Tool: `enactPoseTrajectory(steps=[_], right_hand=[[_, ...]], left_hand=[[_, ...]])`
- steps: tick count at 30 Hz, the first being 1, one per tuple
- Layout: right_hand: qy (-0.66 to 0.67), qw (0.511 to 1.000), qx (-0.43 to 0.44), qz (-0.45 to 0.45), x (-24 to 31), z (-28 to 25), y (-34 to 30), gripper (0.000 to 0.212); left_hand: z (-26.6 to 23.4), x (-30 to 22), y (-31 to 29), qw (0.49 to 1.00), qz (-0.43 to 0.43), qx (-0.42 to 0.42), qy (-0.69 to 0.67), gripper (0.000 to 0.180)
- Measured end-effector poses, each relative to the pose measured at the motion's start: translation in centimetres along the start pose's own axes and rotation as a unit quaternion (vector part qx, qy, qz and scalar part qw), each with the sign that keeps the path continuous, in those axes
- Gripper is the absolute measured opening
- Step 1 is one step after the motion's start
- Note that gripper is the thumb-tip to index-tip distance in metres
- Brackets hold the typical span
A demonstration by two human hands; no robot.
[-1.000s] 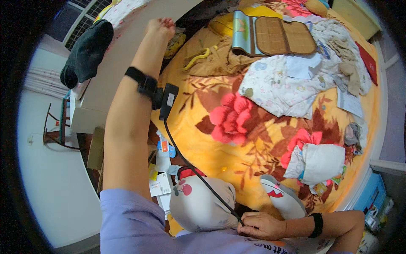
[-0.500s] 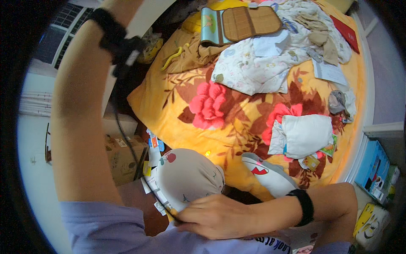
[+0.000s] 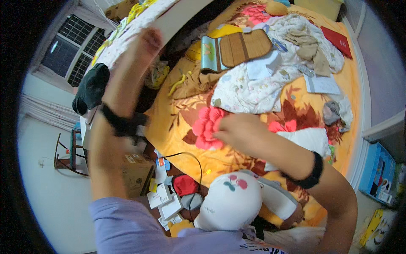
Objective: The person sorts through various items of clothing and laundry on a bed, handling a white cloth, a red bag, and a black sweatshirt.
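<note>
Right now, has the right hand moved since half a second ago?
Yes, forward: the right hand now overlaps the leftmost pink blanket flower in view, having been well short of it.

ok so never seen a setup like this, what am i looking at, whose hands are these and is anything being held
There's no robot here: these are a person's bare hands. The view comes from a wide fisheye camera on that person's head, looking down, so edges bend. The left hand is raised at upper left; the right hand is over the flowered blanket. On it lie a brown folding mat, a patterned white cloth and other items. Both hands are blurred; I can't see anything clearly held.
</note>
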State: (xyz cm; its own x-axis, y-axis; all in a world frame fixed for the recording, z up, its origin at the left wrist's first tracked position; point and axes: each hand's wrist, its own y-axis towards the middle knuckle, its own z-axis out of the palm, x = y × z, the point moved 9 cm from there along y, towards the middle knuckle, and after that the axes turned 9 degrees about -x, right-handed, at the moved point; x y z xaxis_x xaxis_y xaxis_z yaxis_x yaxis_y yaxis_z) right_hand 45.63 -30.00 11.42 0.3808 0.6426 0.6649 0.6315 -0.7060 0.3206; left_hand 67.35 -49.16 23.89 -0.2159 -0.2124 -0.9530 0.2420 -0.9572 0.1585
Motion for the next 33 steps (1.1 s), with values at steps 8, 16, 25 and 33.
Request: enactPoseTrajectory(steps=[8, 16, 25, 33], right_hand=[[0.371, 0.877, -0.126, 0.277, -12.0, 2.1, -5.4, 0.057], [0.63, 0.671, -0.042, 0.388, -14.8, 13.9, -8.9, 0.077], [0.732, 0.513, -0.112, 0.436, -17.0, 17.3, -10.3, 0.045], [0.698, 0.497, -0.039, 0.514, -17.9, 19.1, -9.5, 0.031]], left_hand=[[14.6, 25.6, -8.2, 0.979, -0.191, 0.068, 0.017, 0.021], [16.0, 34.8, -9.7, 0.976, -0.207, 0.057, 0.03, 0.024], [14.7, 39.8, -11.3, 0.981, -0.188, 0.029, 0.035, 0.026], [11.0, 38.6, -13.3, 0.929, -0.029, 0.149, 0.338, 0.027]])
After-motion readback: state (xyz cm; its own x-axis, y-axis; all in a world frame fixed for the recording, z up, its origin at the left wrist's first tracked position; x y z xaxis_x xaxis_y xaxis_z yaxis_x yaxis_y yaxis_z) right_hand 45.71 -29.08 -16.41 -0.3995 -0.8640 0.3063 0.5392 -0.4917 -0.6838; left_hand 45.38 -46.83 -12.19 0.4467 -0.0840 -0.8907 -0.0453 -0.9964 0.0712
